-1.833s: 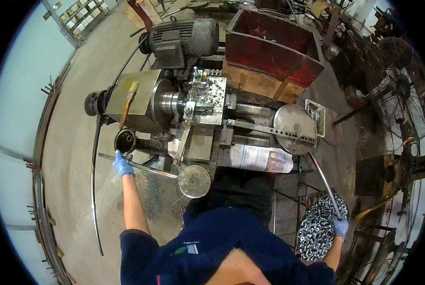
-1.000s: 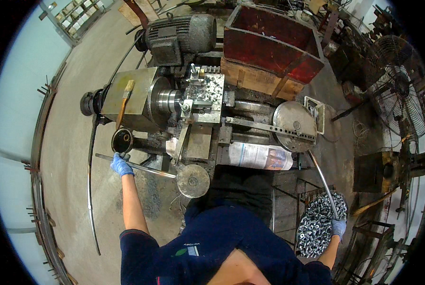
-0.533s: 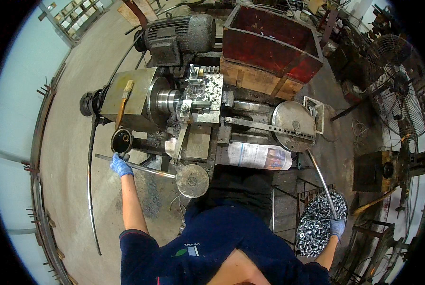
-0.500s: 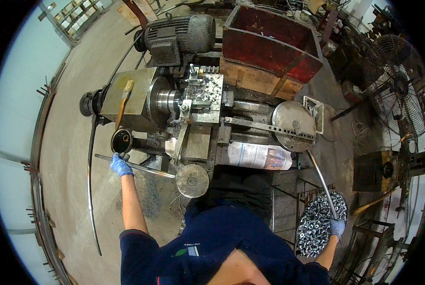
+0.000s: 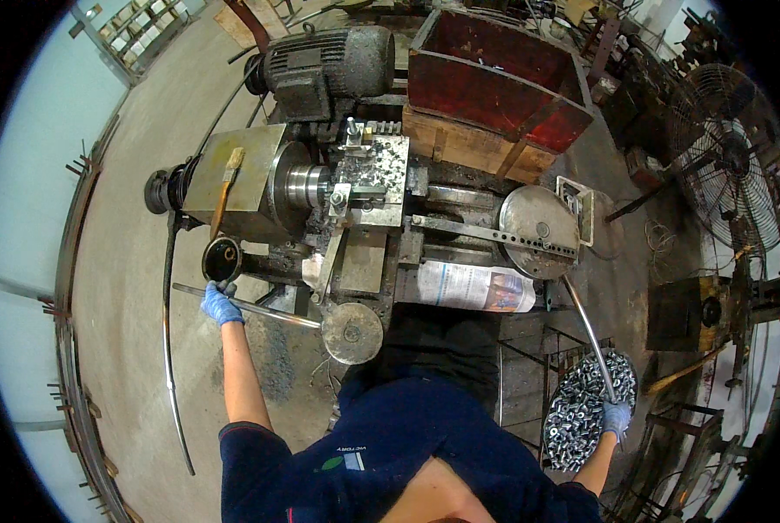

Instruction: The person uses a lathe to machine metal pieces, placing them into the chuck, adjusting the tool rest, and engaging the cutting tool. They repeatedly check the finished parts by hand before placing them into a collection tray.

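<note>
My left hand, in a blue glove with dark fingertips, is closed round a metal lever rod that runs to a round metal hub. Just beyond it is a small round cup with dark liquid inside. My right hand, gloved too, is closed on the lower end of a long lever coming down from a large disc. Below that lever sits a pan heaped with small metal parts. Between the hands, the machine's spindle faces a metal slide plate strewn with chips.
A brush rests on the headstock. An electric motor and a red bin stand at the back. Folded newspaper lies along the machine's near side. At the right are a fan and a metal stand.
Both hands keep their hold on the levers. My right hand and its lever end sit very slightly farther left; otherwise the scene looks the same.
</note>
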Motion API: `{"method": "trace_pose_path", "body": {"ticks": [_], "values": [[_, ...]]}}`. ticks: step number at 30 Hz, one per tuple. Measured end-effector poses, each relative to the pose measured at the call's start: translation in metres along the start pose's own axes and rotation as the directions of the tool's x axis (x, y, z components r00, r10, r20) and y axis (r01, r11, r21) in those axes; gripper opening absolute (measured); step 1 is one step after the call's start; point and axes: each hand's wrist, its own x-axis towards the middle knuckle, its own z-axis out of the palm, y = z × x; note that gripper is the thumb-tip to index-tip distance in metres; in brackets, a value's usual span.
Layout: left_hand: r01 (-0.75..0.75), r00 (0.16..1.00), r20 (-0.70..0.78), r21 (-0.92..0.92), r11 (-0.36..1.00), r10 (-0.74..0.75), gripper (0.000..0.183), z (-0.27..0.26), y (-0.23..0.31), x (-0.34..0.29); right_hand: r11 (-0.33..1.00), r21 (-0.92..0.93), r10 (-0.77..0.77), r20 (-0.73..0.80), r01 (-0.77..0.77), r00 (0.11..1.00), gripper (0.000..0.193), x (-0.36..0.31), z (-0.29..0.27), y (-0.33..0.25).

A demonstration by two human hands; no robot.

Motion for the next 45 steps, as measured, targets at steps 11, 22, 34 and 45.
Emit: {"method": "trace_pose_path", "body": {"ticks": [11,22,34,45], "values": [[0.022,1.0,0.002,-0.017,1.0,-0.022,0.013,-0.003,-0.004,0.009,1.0,0.017,0.02,-0.028,-0.02,0.999,0.054,0.004,0.014,0.005],[0.021,1.0,0.013,-0.039,0.999,-0.02,0.011,-0.002,-0.002,0.004,0.999,0.01,0.039,-0.005,-0.039,0.999,0.049,0.002,0.019,0.007],[0.041,0.999,-0.003,-0.049,0.998,-0.042,0.011,0.002,0.001,0.001,0.998,0.051,0.025,-0.007,-0.024,1.0,0.054,0.0,0.027,0.012],[0.017,0.999,0.029,-0.028,0.999,-0.016,0.013,-0.008,-0.01,0.014,0.998,0.032,-0.055,-0.044,0.056,0.998,0.048,0.012,0.052,0.036]]}}
